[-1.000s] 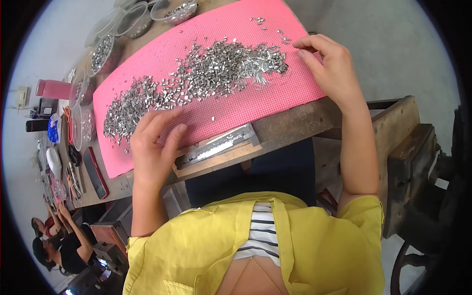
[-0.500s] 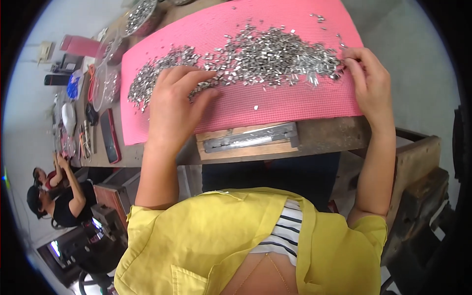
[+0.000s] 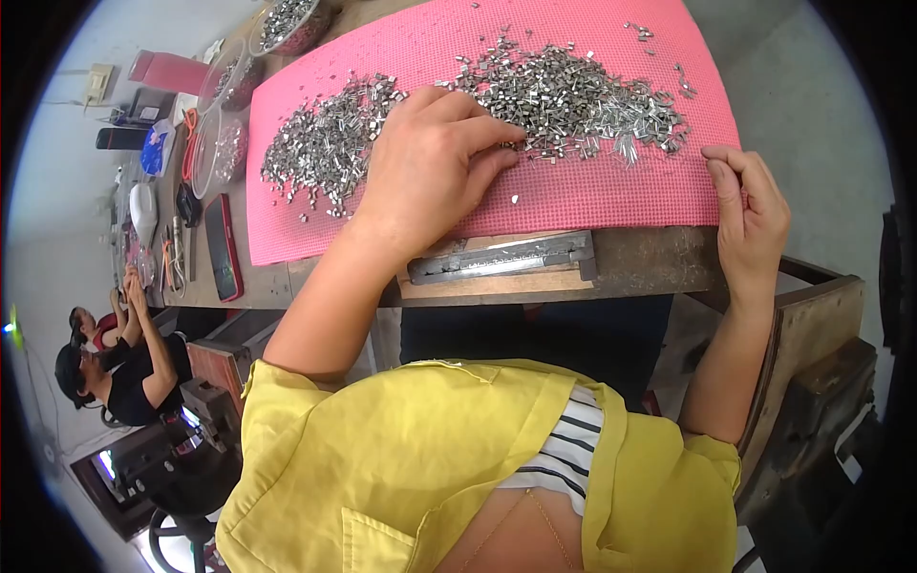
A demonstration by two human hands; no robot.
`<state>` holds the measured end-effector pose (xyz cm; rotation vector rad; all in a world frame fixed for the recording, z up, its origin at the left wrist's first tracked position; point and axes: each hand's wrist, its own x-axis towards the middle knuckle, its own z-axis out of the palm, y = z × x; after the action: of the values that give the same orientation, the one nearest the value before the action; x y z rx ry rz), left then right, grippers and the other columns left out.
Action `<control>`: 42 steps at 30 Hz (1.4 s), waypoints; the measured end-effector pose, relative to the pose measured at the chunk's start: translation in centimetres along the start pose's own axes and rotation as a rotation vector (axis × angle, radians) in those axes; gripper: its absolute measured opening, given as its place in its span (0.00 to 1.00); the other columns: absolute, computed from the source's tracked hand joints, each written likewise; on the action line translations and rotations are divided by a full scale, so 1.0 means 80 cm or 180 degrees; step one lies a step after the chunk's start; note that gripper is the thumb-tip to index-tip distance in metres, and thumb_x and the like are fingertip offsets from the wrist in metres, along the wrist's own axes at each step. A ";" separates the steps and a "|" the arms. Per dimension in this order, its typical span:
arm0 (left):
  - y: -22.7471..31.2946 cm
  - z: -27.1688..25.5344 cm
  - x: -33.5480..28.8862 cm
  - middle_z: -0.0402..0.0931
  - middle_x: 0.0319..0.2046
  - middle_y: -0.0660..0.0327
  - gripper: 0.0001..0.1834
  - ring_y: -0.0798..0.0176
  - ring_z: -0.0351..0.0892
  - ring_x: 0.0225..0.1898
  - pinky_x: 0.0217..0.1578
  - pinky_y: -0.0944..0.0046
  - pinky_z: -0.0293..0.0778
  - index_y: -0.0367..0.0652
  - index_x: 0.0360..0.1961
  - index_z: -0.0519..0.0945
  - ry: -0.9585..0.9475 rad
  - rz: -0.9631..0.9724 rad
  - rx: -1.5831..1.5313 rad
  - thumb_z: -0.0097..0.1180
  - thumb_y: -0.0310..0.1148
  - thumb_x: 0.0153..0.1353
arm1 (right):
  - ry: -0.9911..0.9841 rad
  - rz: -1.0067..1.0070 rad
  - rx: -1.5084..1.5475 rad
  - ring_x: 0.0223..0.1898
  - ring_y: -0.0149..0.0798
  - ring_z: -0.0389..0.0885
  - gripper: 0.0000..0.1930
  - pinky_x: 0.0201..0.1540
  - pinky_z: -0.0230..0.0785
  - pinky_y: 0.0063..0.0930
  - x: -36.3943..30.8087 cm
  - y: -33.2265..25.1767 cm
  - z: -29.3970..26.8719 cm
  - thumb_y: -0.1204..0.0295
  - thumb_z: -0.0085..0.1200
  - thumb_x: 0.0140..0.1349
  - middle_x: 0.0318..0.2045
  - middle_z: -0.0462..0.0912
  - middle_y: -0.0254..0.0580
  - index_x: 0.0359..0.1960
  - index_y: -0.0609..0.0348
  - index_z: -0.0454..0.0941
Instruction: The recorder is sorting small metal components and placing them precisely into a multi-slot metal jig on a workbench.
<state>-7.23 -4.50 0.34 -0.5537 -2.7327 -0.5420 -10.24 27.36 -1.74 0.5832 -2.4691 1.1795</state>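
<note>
Many small silvery metal pieces (image 3: 544, 95) lie in a heap on a pink textured mat (image 3: 611, 196), with a second heap of metal pieces (image 3: 320, 143) to its left. My left hand (image 3: 430, 162) reaches over the gap between them, thumb and fingers pinched at the near edge of the larger heap. Whatever it pinches is too small to make out. At the mat's right edge, my right hand (image 3: 750, 210) has its fingers curled toward the thumb, apart from the heap; anything between them is hidden. One loose piece (image 3: 515, 200) lies near the mat's front.
A dark metal channel-like fixture (image 3: 501, 261) sits on wood at the table's front edge. To the left are a red-edged phone (image 3: 223, 246), clear plastic tubs (image 3: 229, 148), a bowl of metal pieces (image 3: 287, 24) and a pink bottle (image 3: 167, 72). Two other people (image 3: 119, 368) are further left.
My left hand has moved right, from the left heap to the near edge of the larger one, and its fingers have closed. My right hand has drawn back from the heap's right end toward me.
</note>
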 end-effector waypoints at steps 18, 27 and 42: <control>0.016 -0.006 -0.013 0.77 0.35 0.64 0.07 0.55 0.77 0.44 0.45 0.55 0.71 0.50 0.35 0.83 -0.0110 0.0443 0.0638 0.68 0.33 0.56 | -0.0089 0.0221 0.0961 0.36 0.32 0.83 0.06 0.41 0.74 0.24 -0.043 -0.043 0.013 0.84 0.61 0.65 0.35 0.85 0.41 0.43 0.66 0.84; 0.017 -0.018 -0.039 0.80 0.36 0.58 0.06 0.50 0.78 0.42 0.45 0.54 0.73 0.42 0.37 0.85 -0.0651 -0.0080 -0.0466 0.67 0.26 0.58 | -0.0814 -0.0396 0.0965 0.39 0.42 0.82 0.08 0.42 0.74 0.31 -0.047 -0.091 0.059 0.88 0.58 0.60 0.40 0.80 0.44 0.39 0.64 0.80; 0.014 -0.007 -0.055 0.82 0.31 0.66 0.04 0.56 0.80 0.38 0.43 0.57 0.71 0.47 0.32 0.87 -0.0031 -0.0095 0.0018 0.69 0.28 0.54 | -0.0869 -0.0409 0.0708 0.40 0.46 0.81 0.09 0.42 0.74 0.36 -0.045 -0.098 0.075 0.86 0.62 0.56 0.39 0.80 0.43 0.37 0.62 0.80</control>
<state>-2.75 -5.13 -0.39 -0.5164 -2.7549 -0.5402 -4.04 18.90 -1.89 1.0106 -2.4866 1.4140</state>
